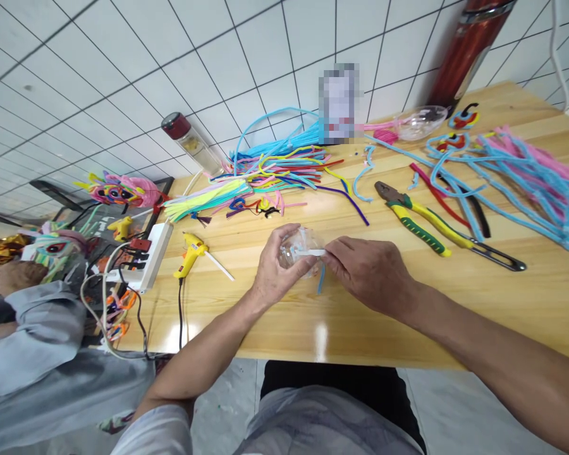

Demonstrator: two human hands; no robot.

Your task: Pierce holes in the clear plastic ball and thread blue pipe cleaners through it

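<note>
My left hand (274, 265) is curled around a small clear plastic ball or cup (291, 248) above the table's middle. Thumb and fingers of my right hand (366, 272) pinch the end of a short white strip (313, 252), which lies across the clear plastic by my left thumb. What the strip is made of I cannot tell. A bit of blue pipe cleaner (321, 279) sticks out below the plastic. Left of my hands lies a yellow glue gun (189, 254) with a white glue stick (219, 265) at its back.
Pliers with yellow-green handles (420, 227) lie to the right, near blue and pink pipe cleaners (540, 183). More pipe cleaners (275, 167) are heaped at the back beside a glass bottle (194, 145). A power strip (146, 262) with cables stands left, near a co-worker's sleeve (42, 322).
</note>
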